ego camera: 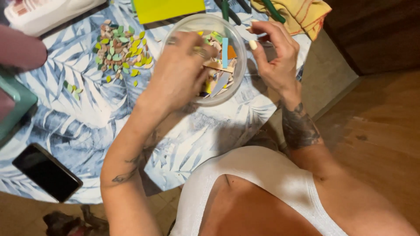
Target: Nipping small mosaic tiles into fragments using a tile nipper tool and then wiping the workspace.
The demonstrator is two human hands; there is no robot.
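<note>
- Sorting, I'd say: the left hand (177,74) is down in the clear plastic bowl (238,41) of broken tile pieces (218,81), knuckles up, so I cannot tell whether its fingers are closed on a shard or only stirring through them.

- And the right hand (273,52)?

- Raised just beside the bowl's far rim, fingers curled and loosely apart, thumb and forefinger not quite meeting. Nothing I can make out is gripped between them.

- Where does the bowl sit?

- On the round worktop (87,131) with the blue leaf-print cover, near its right edge, straight ahead of the person. 1 long light-blue strip (225,52) stands up among the shards, next to an orange piece (231,53).

- Anything already picked out?

- A heap of small leaf-shaped pieces (120,50), green, pink and yellow, lies to the left of the bowl, well apart from it, with a few strays (72,89) lower down. A black phone (47,171) lies at the near edge and a yellow sheet (168,8) at the far one.

- What does the next move call for?

- My judgement: a careful pinch on 1 chosen piece. The edges look sharp and the shards lie stacked, so lifting 1 cleanly means a light grip and the bowl staying put.
</note>
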